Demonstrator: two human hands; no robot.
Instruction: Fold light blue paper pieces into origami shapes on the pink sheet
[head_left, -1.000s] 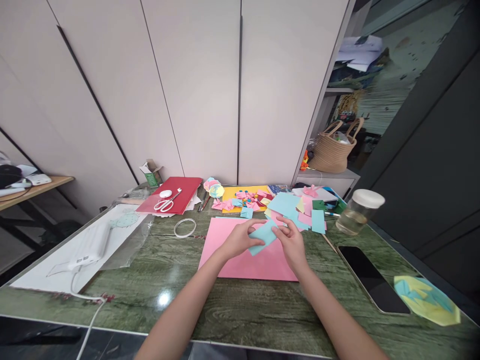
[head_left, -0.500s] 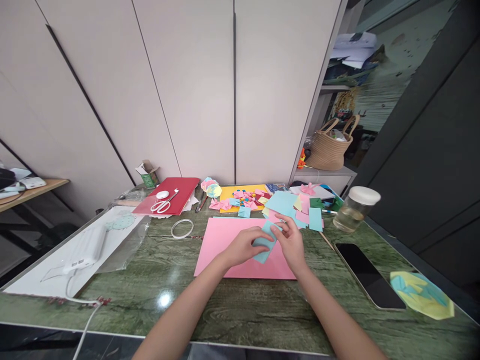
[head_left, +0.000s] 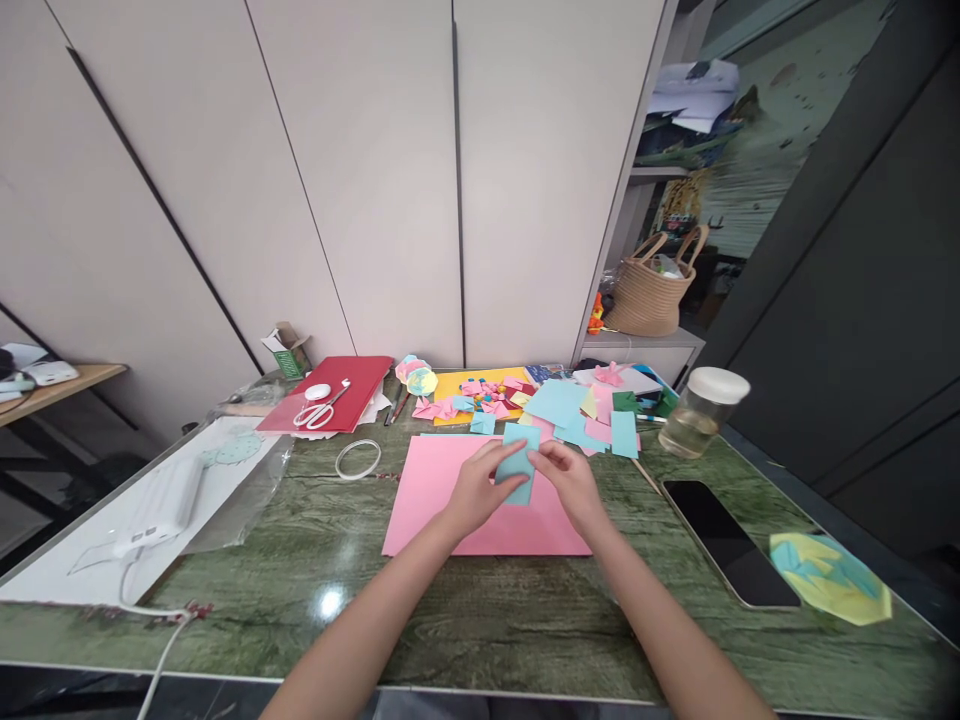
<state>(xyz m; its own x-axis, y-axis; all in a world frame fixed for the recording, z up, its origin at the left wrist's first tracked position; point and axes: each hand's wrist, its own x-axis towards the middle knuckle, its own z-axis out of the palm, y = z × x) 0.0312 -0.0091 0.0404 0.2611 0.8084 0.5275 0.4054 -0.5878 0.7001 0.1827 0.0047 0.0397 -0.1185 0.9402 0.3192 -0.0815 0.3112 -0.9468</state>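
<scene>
Both forearms reach in from the near edge over the green marble-patterned counter (head_left: 465, 620). Left hand (head_left: 474, 487) and right hand (head_left: 571, 482) meet above a large pink sheet of paper (head_left: 435, 500) lying flat mid-counter. Between them a small light-blue folded paper rectangle (head_left: 517, 462), held roughly upright with its long side running away from the viewer. Left grip: fingers pinched on the blue paper's left edge. Right grip: fingertips closed on its right edge. The paper sits just above the pink sheet (whether its lower end touches the sheet cannot be told).

Near right: a yellow-and-blue folded paper polygon (head_left: 829, 578) by the counter's corner; beside it a black smartphone (head_left: 726, 540), screen dark, lying flat.

Near left: a white power bank with cable (head_left: 161, 505) on a white board (head_left: 67, 560), partly under clear plastic film.

Middle: a white tape ring (head_left: 358, 459) left of the pink sheet. A clear glass jar with white lid (head_left: 703, 412) to the right, pale liquid inside.

Far: a red folder (head_left: 337, 390) carrying white-handled scissors (head_left: 313, 412); a yellow sheet (head_left: 480, 385) strewn with small pink folded pieces; a loose heap of blue, pink and green paper squares (head_left: 589, 415). Beyond the counter, a woven basket with handles (head_left: 654, 290) on a low shelf.
</scene>
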